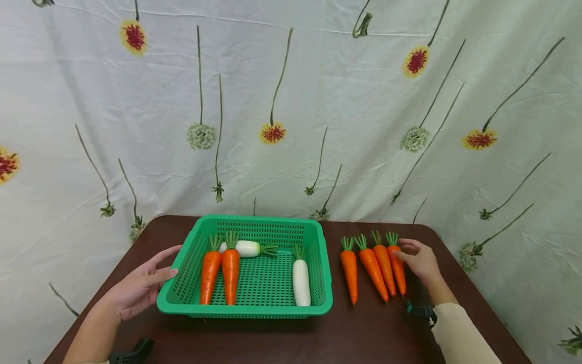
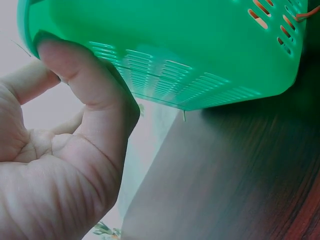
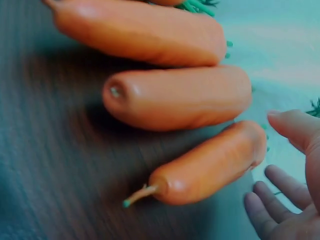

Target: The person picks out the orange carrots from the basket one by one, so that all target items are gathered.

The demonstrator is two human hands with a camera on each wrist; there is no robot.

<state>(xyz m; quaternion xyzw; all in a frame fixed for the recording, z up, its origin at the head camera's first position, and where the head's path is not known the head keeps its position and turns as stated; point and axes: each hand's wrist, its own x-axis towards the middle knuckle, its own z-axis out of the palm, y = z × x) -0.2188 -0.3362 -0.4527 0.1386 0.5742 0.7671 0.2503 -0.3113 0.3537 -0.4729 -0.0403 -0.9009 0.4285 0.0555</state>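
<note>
A green plastic basket [image 1: 245, 309] holds two carrots [image 1: 210, 273] at its left side and two white radishes [image 1: 301, 283], one lying crosswise at the back, one at the right. My left hand [image 1: 138, 288] touches the basket's left rim from outside, thumb and index finger spread; in the left wrist view the thumb [image 2: 75, 65] meets the rim. Several carrots [image 1: 348, 273] lie in a row to the right of the basket. Beside the rightmost carrot [image 3: 210, 165], my right hand [image 1: 420, 258] has its fingers spread around the leafy end, apart from the carrot in the right wrist view.
A dark brown table [image 1: 364, 333] carries everything. Behind it hangs a pale cloth [image 1: 345, 101] printed with flowers. Black straps [image 1: 420, 309] sit at both wrists.
</note>
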